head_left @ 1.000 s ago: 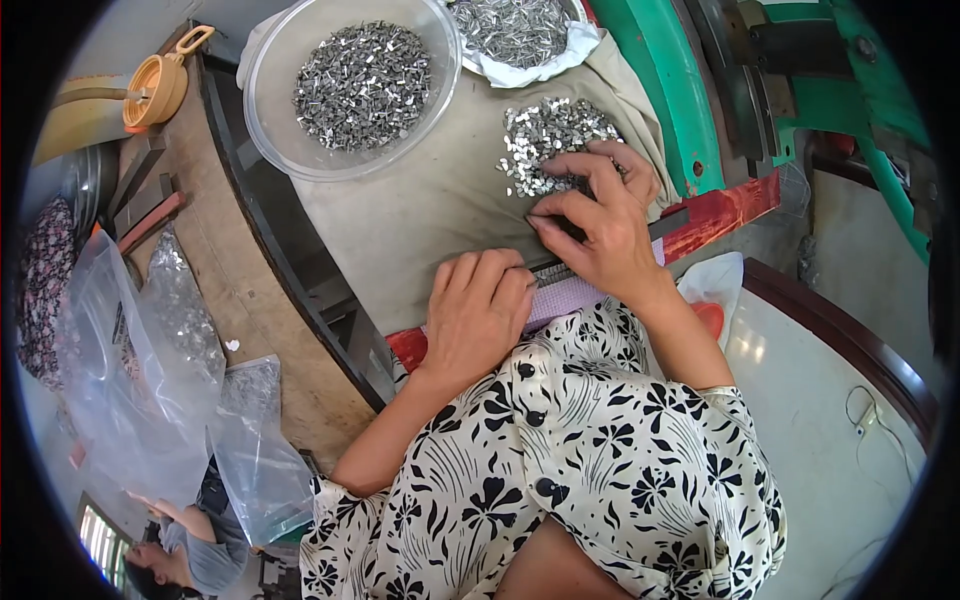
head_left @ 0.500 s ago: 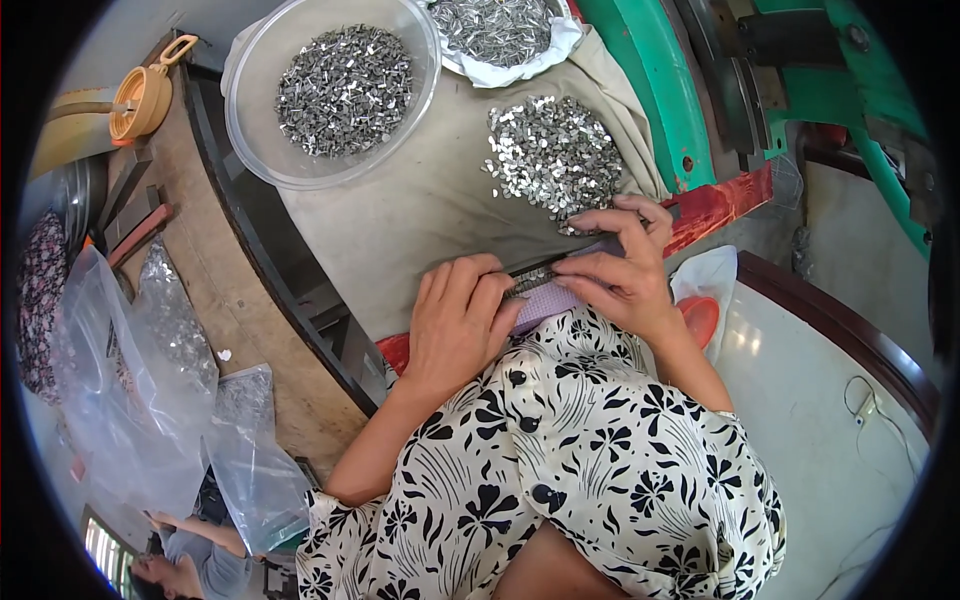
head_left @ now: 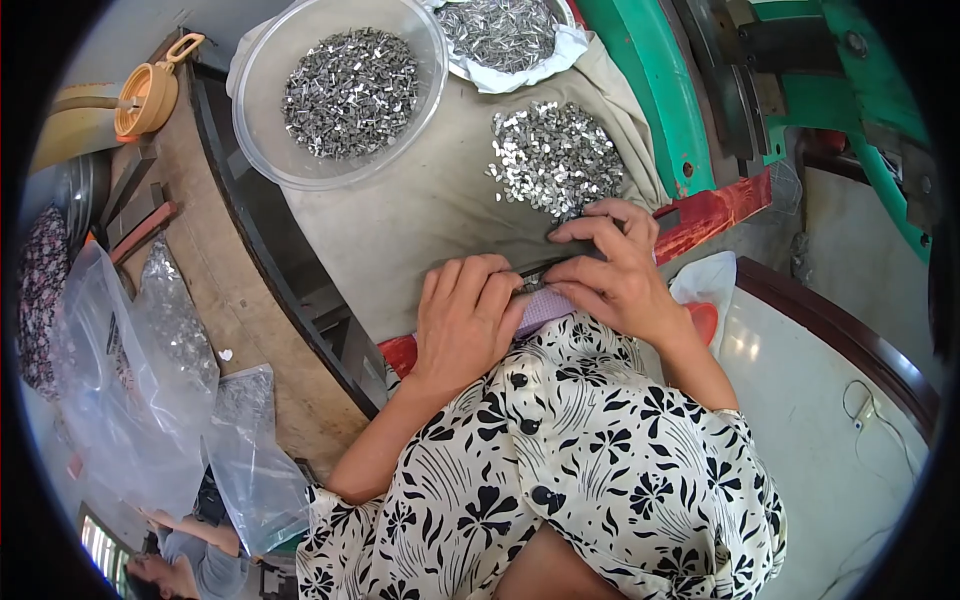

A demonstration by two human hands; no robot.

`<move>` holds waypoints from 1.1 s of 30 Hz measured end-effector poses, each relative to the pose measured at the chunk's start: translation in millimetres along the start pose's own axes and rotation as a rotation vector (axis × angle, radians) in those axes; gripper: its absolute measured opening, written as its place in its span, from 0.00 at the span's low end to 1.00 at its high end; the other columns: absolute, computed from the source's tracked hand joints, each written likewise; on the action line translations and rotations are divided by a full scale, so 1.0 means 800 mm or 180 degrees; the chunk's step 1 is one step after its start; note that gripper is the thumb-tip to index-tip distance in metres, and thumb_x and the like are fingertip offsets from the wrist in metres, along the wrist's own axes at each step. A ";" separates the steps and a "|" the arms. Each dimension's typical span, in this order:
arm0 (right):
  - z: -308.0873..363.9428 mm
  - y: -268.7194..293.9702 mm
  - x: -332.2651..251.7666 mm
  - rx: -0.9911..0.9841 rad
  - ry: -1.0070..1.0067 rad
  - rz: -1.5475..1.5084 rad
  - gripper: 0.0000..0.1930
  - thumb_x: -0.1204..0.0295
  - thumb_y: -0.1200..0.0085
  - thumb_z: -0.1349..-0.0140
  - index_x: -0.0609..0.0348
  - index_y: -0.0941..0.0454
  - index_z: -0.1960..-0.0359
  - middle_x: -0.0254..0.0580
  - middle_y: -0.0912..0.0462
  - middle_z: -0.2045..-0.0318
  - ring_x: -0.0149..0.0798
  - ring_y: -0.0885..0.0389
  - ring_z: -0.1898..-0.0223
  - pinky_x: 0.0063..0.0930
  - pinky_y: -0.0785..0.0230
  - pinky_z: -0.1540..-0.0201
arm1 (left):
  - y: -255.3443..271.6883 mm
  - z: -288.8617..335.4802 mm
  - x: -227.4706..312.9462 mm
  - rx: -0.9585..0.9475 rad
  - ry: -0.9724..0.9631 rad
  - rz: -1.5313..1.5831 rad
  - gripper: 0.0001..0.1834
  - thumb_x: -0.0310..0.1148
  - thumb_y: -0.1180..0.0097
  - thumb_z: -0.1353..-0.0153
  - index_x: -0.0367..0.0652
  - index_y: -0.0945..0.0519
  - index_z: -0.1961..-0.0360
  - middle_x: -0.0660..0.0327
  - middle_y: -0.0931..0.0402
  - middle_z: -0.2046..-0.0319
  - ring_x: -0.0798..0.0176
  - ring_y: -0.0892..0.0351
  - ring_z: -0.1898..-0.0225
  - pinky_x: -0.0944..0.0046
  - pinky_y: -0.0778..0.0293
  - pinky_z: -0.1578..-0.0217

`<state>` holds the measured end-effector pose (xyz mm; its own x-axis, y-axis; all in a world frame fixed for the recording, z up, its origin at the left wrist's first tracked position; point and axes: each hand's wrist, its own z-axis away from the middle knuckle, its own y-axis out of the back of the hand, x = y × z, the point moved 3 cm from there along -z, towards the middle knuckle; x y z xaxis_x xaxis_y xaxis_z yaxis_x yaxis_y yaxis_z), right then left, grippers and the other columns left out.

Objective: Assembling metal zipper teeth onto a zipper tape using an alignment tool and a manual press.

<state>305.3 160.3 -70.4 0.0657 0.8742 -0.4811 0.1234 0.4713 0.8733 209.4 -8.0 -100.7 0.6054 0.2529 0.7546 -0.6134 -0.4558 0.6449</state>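
Note:
At the near edge of the cloth-covered table, my left hand (head_left: pixel 465 318) is curled over one end of a narrow dark strip (head_left: pixel 534 281). Small shiny metal pieces sit along the strip, though most of it is hidden by my fingers. My right hand (head_left: pixel 620 272) pinches its other end between thumb and fingertips, with the index finger raised. Beneath the strip, a purple checked cloth (head_left: pixel 545 308) covers the edge by my lap. Just beyond my right hand spreads a loose pile of small flat metal pieces (head_left: pixel 556 158).
A clear plastic bowl (head_left: pixel 262 135) of small metal pieces stands far left on the beige cloth (head_left: pixel 400 235). Beside it is a lined basin (head_left: pixel 500 40) of thin metal pieces. A green machine frame (head_left: pixel 640 90) rises at right. Plastic bags (head_left: pixel 130 400) lie left; another person (head_left: pixel 205 560) is lower left.
My right hand has shifted slightly left, toward my left hand, so less of the strip shows between them. My left hand stays nearly in place. The view has shifted slightly.

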 end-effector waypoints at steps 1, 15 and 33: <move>-0.002 0.002 0.002 -0.0021 0.0016 -0.0042 0.09 0.67 0.31 0.56 0.42 0.14 0.70 0.26 0.21 0.51 0.47 0.31 0.44 0.43 0.46 0.42 | 0.001 0.001 0.000 -0.0041 0.0052 0.0033 0.16 0.31 0.34 0.49 0.43 0.23 0.59 0.60 0.26 0.55 0.53 0.27 0.57 0.56 0.33 0.56; -0.011 0.004 -0.019 -0.0171 0.0948 0.1006 0.08 0.66 0.35 0.55 0.43 0.17 0.71 0.23 0.20 0.51 0.40 0.30 0.43 0.40 0.42 0.46 | 0.004 0.011 -0.005 -0.0025 0.0055 0.0225 0.15 0.30 0.33 0.48 0.41 0.22 0.60 0.56 0.27 0.51 0.49 0.25 0.55 0.53 0.29 0.55; -0.061 0.005 0.025 -0.0141 0.0159 0.0187 0.11 0.74 0.32 0.55 0.43 0.15 0.69 0.28 0.22 0.50 0.51 0.33 0.41 0.45 0.45 0.40 | 0.000 0.000 0.001 -0.0018 -0.0054 -0.0050 0.11 0.32 0.34 0.47 0.43 0.20 0.63 0.60 0.25 0.55 0.54 0.25 0.57 0.56 0.32 0.56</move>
<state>258.5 185.6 -73.0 0.0220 0.9046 -0.4256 0.0769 0.4229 0.9029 209.6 -7.6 -99.8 0.6235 0.2453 0.7423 -0.6067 -0.4470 0.6573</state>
